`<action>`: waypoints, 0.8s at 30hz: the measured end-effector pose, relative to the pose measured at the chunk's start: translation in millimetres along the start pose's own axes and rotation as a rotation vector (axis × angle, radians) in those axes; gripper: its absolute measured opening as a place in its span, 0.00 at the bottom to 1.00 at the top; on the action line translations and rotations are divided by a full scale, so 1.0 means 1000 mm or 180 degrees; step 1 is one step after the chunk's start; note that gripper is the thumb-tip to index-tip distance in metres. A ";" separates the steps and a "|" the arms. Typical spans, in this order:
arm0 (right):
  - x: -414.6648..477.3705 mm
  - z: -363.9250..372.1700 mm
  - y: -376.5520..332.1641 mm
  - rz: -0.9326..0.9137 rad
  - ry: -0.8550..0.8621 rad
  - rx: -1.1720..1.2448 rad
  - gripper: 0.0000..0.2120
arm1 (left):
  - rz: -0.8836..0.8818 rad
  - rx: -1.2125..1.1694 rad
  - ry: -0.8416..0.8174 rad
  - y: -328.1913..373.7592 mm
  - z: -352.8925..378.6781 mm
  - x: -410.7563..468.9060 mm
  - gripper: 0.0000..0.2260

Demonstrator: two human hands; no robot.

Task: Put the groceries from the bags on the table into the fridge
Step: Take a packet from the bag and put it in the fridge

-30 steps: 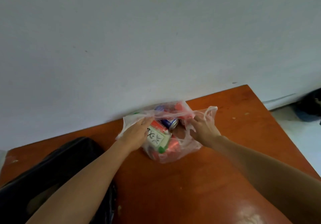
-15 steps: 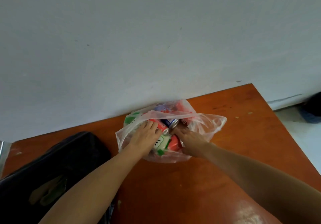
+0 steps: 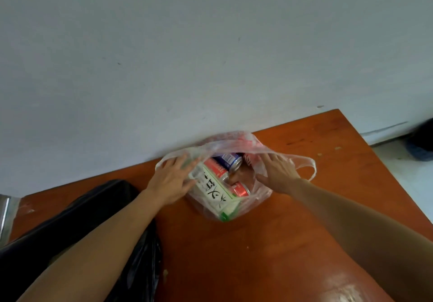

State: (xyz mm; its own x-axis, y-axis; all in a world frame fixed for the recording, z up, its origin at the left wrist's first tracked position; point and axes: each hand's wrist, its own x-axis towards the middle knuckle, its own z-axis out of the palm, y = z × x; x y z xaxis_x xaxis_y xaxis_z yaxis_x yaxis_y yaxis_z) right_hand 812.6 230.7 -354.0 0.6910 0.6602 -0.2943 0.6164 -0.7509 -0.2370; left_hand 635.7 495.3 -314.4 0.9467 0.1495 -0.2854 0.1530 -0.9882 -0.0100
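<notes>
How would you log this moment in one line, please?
phase: unpacking; left hand flat on clear bag; right hand flat on bag; inside: carton, cans

The left arm [image 3: 93, 243] and right arm [image 3: 351, 217] reach forward, converging. The left hand [image 3: 171, 180] lies palm down, fingers straight and spread; the right hand [image 3: 277, 173] likewise, thumb splayed inward.

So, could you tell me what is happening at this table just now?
A person is opening a clear plastic bag on the wooden table by the wall. The left hand and the right hand spread its mouth apart with straight fingers. Inside lie a white-and-green carton, red cans and a blue can; nothing is lifted out yet. A black bag sits to the left.
</notes>
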 end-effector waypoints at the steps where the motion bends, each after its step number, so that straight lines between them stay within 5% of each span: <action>1: -0.003 0.007 0.001 0.0070 -0.0199 0.0138 0.38 | -0.0050 -0.0095 -0.0196 0.001 0.009 -0.001 0.26; 4: -0.013 0.019 -0.004 0.0059 -0.0105 -0.0246 0.39 | -0.0077 -0.0249 -0.0315 0.005 0.023 -0.004 0.29; 8: -0.019 0.027 -0.029 -0.1181 0.0573 -0.0876 0.34 | 0.0003 0.0291 -0.0253 0.010 0.014 -0.003 0.38; 12: -0.016 0.035 -0.046 -0.1589 -0.0364 -0.0725 0.42 | 0.0545 0.0747 0.0405 0.031 0.000 0.001 0.23; 17: -0.023 0.045 -0.043 -0.1184 -0.0403 -0.0453 0.40 | 0.1401 0.0877 0.0842 0.052 -0.014 0.016 0.10; 21: -0.036 0.037 -0.033 -0.0848 -0.0423 -0.0109 0.38 | 0.1290 0.0973 -0.0313 0.066 -0.006 0.030 0.40; 24: -0.046 0.025 -0.020 -0.0406 -0.0426 0.0205 0.42 | 0.1167 0.1090 -0.0647 0.072 -0.003 0.034 0.50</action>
State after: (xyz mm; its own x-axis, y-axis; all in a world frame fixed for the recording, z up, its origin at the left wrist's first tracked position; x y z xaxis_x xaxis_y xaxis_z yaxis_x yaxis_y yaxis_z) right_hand 759.4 215.1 -358.8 0.5500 0.7450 -0.3775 0.6673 -0.6638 -0.3378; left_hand 679.4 429.2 -321.5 0.8415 -0.1833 -0.5082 -0.3104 -0.9340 -0.1771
